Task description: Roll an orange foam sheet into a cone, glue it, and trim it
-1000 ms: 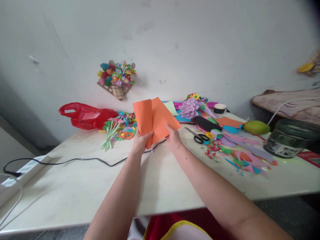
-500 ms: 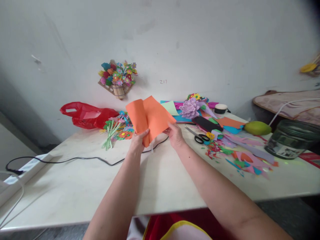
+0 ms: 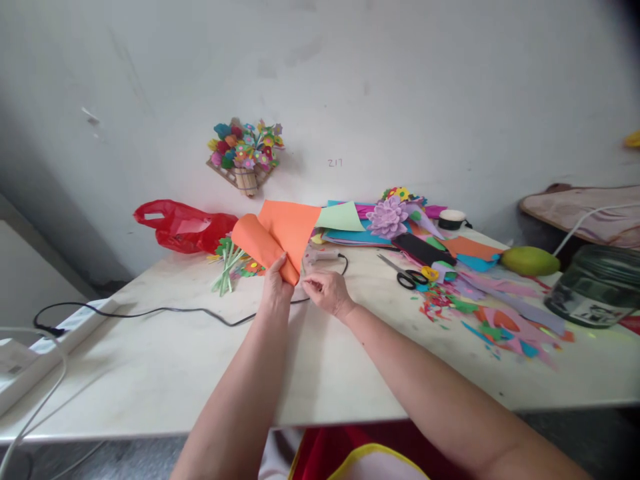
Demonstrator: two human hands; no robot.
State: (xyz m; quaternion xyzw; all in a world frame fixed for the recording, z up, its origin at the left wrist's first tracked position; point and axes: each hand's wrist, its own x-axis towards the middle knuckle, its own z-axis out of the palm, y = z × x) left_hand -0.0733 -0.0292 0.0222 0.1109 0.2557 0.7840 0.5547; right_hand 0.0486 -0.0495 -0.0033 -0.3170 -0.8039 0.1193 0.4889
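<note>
An orange craft sheet (image 3: 293,223), partly rolled toward a cone shape, is raised over the table. My left hand (image 3: 278,279) is closed around its narrow lower end, thumb across the front. Just right of that tip, my right hand (image 3: 327,292) is curled with its fingertips pinched together. Whatever may be between those fingertips is too small to make out. A pale glue gun (image 3: 323,255) with a black cord lies on the table behind my right hand.
Green stems (image 3: 227,270) and a red plastic bag (image 3: 187,227) lie left. Right are black-handled scissors (image 3: 411,277), colourful scraps (image 3: 500,327), a purple flower (image 3: 387,217), a green mango-like fruit (image 3: 530,260) and a glass jar (image 3: 595,287). A power strip (image 3: 75,337) sits at the left edge.
My right hand has let go of the sheet's right edge and moved left and down to its lower tip. The sheet has tipped leftward in my left hand, bringing the glue gun into view.
</note>
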